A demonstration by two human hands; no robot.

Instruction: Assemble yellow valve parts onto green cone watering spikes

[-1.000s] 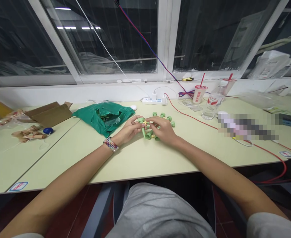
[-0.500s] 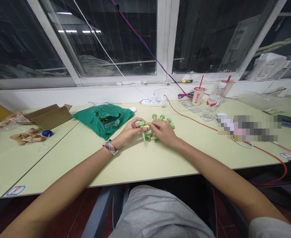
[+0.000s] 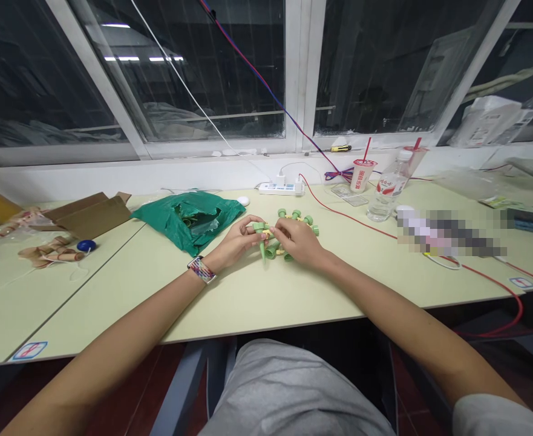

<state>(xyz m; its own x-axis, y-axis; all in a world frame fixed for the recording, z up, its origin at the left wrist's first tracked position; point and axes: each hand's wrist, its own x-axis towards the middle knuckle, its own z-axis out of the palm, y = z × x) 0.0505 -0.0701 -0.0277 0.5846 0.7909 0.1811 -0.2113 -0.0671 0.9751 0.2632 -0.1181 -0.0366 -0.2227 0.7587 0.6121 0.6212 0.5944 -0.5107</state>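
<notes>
Between the fingers of my left hand [image 3: 234,243] is a green plastic watering spike [image 3: 262,251], its round cap up and its thin tip pointing down. My right hand [image 3: 303,243] has its thumb and fingertips pinched at the small yellow valve piece [image 3: 267,233] on the spike's side. Several more green spikes with yellow parts [image 3: 296,215] lie on the table in a cluster behind and under my right hand, which hides part of them. A torn green plastic bag [image 3: 166,219] rests to the left of my hands.
Wooden pieces with a blue ball [image 3: 86,245] and an open cardboard box [image 3: 87,215] lie at left. A power strip [image 3: 281,189] sits by the wall. Rightward stand a paper cup [image 3: 362,177] and a water bottle [image 3: 386,188]; a red cable [image 3: 352,219] crosses the table.
Both hands keep nearly the same place and hold on the spike. The view has shifted very slightly.
</notes>
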